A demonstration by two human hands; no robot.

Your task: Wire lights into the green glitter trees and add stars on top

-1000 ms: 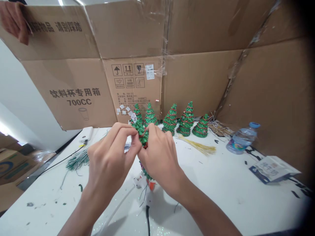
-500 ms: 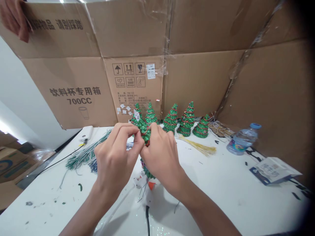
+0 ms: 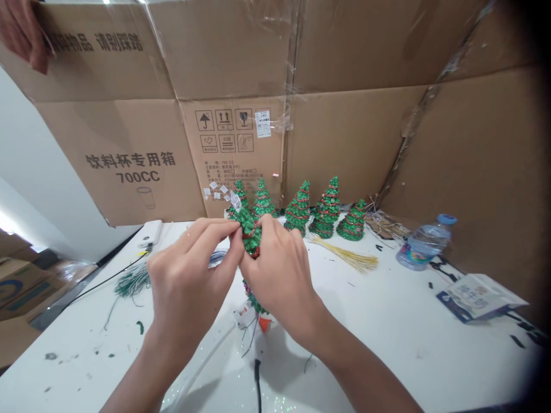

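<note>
My right hand (image 3: 282,269) is closed around the side of a small green Christmas tree (image 3: 248,226) with red trim and a clear tip leaning left. My left hand (image 3: 193,275) pinches thumb and forefinger together against the tree's left side; what lies between those fingertips is too small to make out. Just below my hands a second decorated green piece (image 3: 257,301) is partly covered by my right hand. Under it sits a white glue gun (image 3: 245,316) with an orange part and a black cord (image 3: 258,381).
Several finished-looking trees (image 3: 329,209) stand along the cardboard wall (image 3: 344,132). Yellow wires (image 3: 348,253) and green wires (image 3: 133,279) lie in bundles. At right are a water bottle (image 3: 426,244) and a packet (image 3: 477,297). Another person's hand (image 3: 26,34) grips the cardboard at upper left.
My left hand has shifted a little to the left and turned, still pinching at the tree. The held tree has moved slightly left; my right hand keeps its grip.
</note>
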